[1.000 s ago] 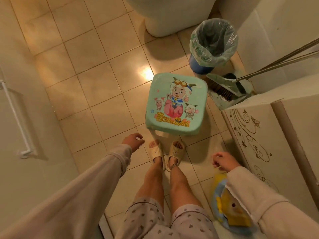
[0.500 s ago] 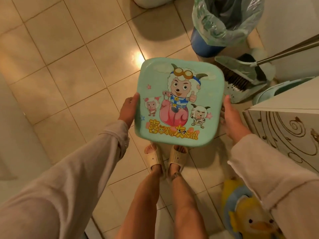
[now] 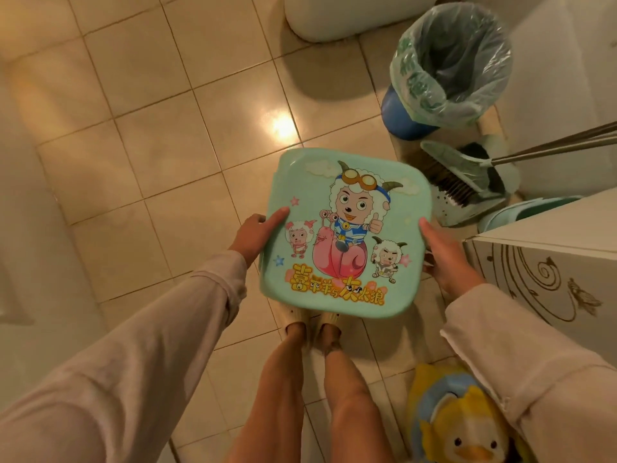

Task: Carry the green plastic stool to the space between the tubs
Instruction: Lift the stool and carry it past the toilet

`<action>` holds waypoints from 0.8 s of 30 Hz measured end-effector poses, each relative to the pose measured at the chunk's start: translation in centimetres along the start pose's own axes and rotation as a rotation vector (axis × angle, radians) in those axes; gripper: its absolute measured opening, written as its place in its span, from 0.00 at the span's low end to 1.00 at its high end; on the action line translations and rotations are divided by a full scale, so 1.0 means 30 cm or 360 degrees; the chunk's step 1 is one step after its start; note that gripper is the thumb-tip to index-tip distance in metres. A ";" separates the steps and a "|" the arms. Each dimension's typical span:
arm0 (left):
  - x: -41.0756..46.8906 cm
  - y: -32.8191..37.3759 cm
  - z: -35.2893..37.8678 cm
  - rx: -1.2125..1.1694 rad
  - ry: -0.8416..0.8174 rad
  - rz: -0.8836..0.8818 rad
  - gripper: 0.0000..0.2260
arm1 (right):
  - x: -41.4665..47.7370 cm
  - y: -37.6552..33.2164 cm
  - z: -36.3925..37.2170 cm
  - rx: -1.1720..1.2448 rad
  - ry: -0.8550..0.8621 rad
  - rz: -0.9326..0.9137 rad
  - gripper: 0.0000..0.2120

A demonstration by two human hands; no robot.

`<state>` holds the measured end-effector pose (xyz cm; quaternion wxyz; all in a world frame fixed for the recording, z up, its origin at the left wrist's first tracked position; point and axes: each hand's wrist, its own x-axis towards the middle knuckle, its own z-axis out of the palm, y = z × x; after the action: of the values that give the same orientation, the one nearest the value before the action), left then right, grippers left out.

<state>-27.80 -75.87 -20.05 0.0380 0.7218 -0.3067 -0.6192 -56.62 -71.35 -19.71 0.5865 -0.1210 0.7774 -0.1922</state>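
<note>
The green plastic stool [image 3: 344, 228] has a square seat printed with cartoon sheep and yellow lettering. It is lifted off the tiled floor and held level above my slippered feet. My left hand [image 3: 257, 233] grips its left edge, thumb on the seat top. My right hand [image 3: 444, 255] grips the right edge the same way. The stool's legs are hidden under the seat. No tubs can be identified with certainty; a green rim [image 3: 527, 212] shows behind the cabinet at right.
A blue bin with a green liner [image 3: 447, 68] stands at the upper right. A broom and dustpan [image 3: 467, 185] lie beside it. A white patterned cabinet [image 3: 551, 262] is close on the right. A toilet base [image 3: 350, 18] is at top. A yellow duck item [image 3: 467, 426] sits lower right.
A second ago the stool stood on the floor and both hands were free. They took its two sides and lifted it; since half a second ago it stays held up.
</note>
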 end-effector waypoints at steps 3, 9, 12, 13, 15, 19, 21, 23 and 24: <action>-0.132 -0.034 -0.076 -0.0043 0.0013 -0.0051 0.28 | -0.110 -0.027 0.010 -0.0056 -0.0106 -0.0046 0.13; -0.395 -0.101 -0.197 -0.0157 0.0037 -0.0116 0.26 | -0.358 -0.104 0.035 -0.0105 -0.0278 -0.0135 0.22; -0.533 -0.123 -0.225 -0.0275 0.0139 -0.0090 0.19 | -0.470 -0.172 0.051 -0.0172 -0.0361 -0.0168 0.21; -0.575 -0.129 -0.230 -0.0325 0.0189 -0.0081 0.18 | -0.504 -0.193 0.057 -0.0203 -0.0386 -0.0192 0.20; -0.654 -0.144 -0.238 -0.0437 0.0310 -0.0078 0.18 | -0.567 -0.232 0.070 -0.0255 -0.0425 -0.0238 0.21; -0.795 -0.183 -0.247 -0.0700 0.0470 -0.0056 0.17 | -0.664 -0.310 0.108 -0.0412 -0.0526 -0.0336 0.25; -0.844 -0.196 -0.266 -0.0823 0.0556 -0.0047 0.19 | -0.711 -0.352 0.137 -0.0488 -0.0591 -0.0416 0.26; -0.884 -0.203 -0.299 -0.0925 0.0626 -0.0039 0.20 | -0.755 -0.397 0.173 -0.0552 -0.0671 -0.0501 0.26; -0.901 -0.206 -0.319 -0.0956 0.0646 -0.0021 0.19 | -0.775 -0.421 0.193 -0.0580 -0.0713 -0.0539 0.26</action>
<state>-17.80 -60.75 3.00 0.3046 0.7887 -0.0926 -0.5259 -44.97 -73.96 4.59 0.6713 -0.3906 0.6196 -0.1134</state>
